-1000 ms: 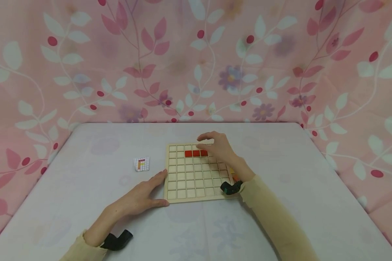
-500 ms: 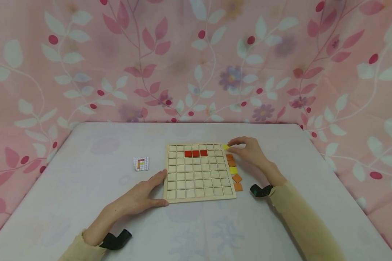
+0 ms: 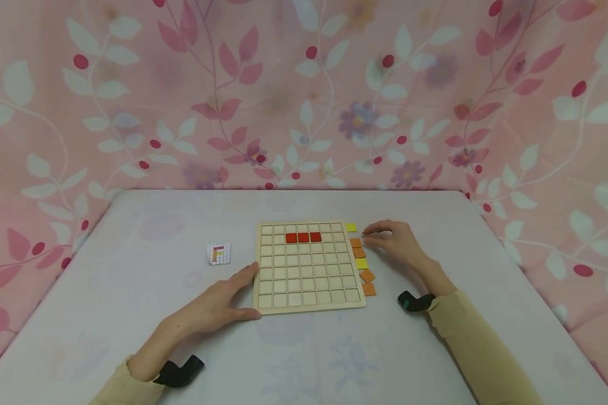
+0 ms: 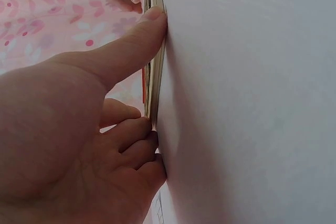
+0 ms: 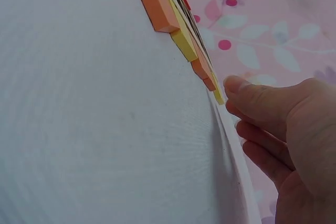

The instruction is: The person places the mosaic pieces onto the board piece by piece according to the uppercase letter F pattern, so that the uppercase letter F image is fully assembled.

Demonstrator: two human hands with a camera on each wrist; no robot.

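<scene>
A pale wooden grid board (image 3: 294,281) lies on the table, with three red square tiles (image 3: 303,237) side by side in its second row from the far edge. My left hand (image 3: 210,304) rests against the board's left side, its thumb at the near left corner; the left wrist view shows the thumb (image 4: 131,45) touching the edge. Just right of the board are a far yellow tile (image 3: 352,228), another yellow tile (image 3: 361,264) and several orange tiles (image 3: 368,289). Beside them hovers my right hand (image 3: 395,242), fingers loosely bent, with nothing visible in it.
A small paper card (image 3: 219,253) with a coloured grid pattern lies left of the board. A pale cloth covers the table (image 3: 314,360). Behind it hangs a pink floral curtain (image 3: 284,101). A black device (image 3: 182,372) sits on the left wrist.
My right hand has moved from above the board's red tiles to the right, past the far yellow tile, and now stands apart from it. The left hand has stayed in place.
</scene>
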